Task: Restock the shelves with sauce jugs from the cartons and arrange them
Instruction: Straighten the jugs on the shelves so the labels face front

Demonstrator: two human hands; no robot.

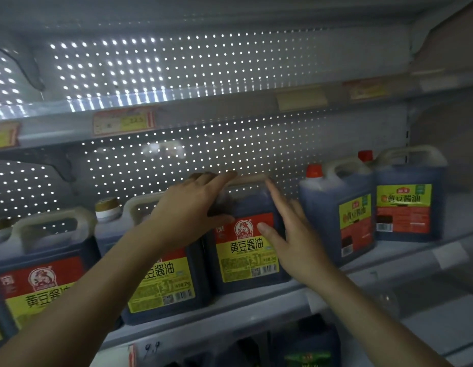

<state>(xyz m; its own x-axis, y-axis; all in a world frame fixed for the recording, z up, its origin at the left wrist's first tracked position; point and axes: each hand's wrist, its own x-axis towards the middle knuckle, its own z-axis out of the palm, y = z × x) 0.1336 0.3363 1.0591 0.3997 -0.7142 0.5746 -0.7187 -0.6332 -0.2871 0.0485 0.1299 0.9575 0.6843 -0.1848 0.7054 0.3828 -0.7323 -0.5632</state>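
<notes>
A dark sauce jug (247, 250) with a red and yellow label stands on the middle shelf (269, 295). My left hand (195, 205) rests on its top left corner, fingers straight over the handle, thumb against its front. My right hand (288, 234) lies flat against the jug's right side with straight fingers. Two more jugs of the same kind stand to its left: one (161, 276) right beside it, another (42, 276) at the far left. To the right stand two jugs with red caps, a nearer one (344, 215) and a farther one (407, 202).
The upper shelf (203, 107) carries price tags (122, 122) on its front edge, and no goods show on it. A perforated back panel (177, 154) glows behind the jugs. A lower shelf holds a dark jug (306, 350). A gap lies between the touched jug and the red-capped jugs.
</notes>
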